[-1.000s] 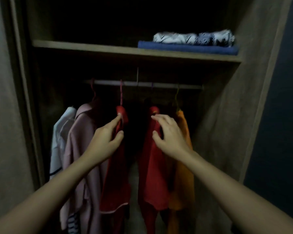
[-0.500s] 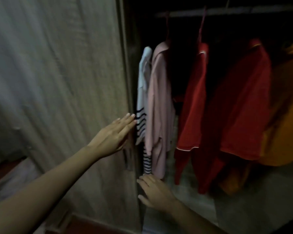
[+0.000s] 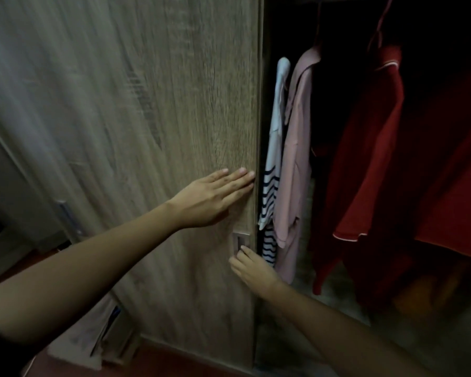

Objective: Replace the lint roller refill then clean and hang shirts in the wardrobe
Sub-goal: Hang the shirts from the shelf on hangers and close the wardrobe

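Now the left hand [image 3: 210,198] lies flat, fingers straight, on the door [image 3: 147,131]; the right hand [image 3: 252,268], nearer, touches the upright handle [image 3: 241,242] from below, grip unclear.

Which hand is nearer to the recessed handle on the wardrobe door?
Right. The right hand has its fingertips at the lower end of the recessed handle, reaching from below. The left hand lies flat on the wardrobe door above the handle, apart from it.
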A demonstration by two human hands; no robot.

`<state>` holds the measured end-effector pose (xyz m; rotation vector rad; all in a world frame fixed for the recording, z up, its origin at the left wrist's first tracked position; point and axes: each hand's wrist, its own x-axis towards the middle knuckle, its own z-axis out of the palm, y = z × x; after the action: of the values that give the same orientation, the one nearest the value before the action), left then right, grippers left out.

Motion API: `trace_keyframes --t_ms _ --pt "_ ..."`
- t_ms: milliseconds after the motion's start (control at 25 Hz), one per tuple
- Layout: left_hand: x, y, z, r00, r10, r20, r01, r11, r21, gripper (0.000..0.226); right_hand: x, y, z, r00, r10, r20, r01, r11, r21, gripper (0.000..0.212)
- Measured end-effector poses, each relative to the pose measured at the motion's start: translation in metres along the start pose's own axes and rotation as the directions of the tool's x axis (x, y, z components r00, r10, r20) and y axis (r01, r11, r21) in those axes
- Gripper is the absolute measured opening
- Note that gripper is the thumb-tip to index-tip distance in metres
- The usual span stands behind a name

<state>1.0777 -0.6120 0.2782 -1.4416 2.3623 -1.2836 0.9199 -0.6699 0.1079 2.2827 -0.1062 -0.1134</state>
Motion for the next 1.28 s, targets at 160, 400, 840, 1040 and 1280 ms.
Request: trace_keyframes --t_ms 160,400,840,1040,1280 --pt "0.005 0.000 0.000 1.000 0.021 -0.006 -0.021 1.000 -0.018 0.058 -0.009 0.012 0.004 0.997 -0.041 0.064 0.044 0.998 -0.052 0.047" --pt "0.037 0.017 -0.007 0.991 0.089 -0.099 -0.091 0.996 -0.015 0.054 -0.033 0.009 0.003 0.989 0.016 0.149 -0.015 1.000 -0.014 0.040" --pt "0.180 0.113 -0.040 0.911 0.247 -0.330 -0.260 0.966 0.006 0.051 -0.196 0.033 0.037 0.868 0.206 0.452 -0.214 0.976 -0.034 0.054" --pt "0.244 0.161 -0.064 0.915 0.109 -0.388 -0.089 0.994 0.069 0.054 -0.277 0.054 0.052 0.789 0.233 0.569 -0.262 0.965 -0.031 0.058" --pt "0.322 0.204 -0.083 0.923 0.047 -0.383 -0.002 0.993 0.118 0.068 -0.365 0.085 0.073 0.705 0.240 0.668 -0.280 0.959 -0.050 0.057"
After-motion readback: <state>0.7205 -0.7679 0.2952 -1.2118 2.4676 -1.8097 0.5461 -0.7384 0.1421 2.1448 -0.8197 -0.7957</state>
